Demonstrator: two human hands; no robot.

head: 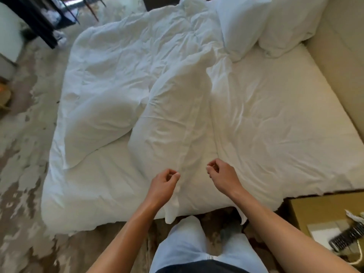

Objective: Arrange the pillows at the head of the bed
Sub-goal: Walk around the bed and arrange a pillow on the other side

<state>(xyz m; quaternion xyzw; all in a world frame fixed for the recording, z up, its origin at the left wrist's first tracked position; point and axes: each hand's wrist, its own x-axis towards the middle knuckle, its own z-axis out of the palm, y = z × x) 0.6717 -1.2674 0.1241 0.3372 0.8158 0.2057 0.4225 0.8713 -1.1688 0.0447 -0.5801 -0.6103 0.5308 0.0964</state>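
Two pillows (262, 24) lean against the headboard (338, 62) at the far right corner of the bed (275, 119), one overlapping the other; a third pillow (173, 125) lies lengthwise across the middle, its near end hanging over the mattress edge by the person's legs, and what looks like a fourth (98, 123) lies beside it to the left, partly under the rumpled duvet (128, 56). Left hand (163, 186) and right hand (222, 178) hover over the near end of the middle pillow, fingers loosely curled, each grip empty and not yet on the cloth. Judging from this, the pillow still has to travel right to the bare sheet below the headboard. Risks: a pinch of the loose case alone would let the filling sag and slide out of line; a lift from one end could drag the duvet along or tip the overhanging end to the floor. An open cardboard box (323, 211) stands at the right, holding papers and a dark remote-like object, near enough to be knocked by a swing.
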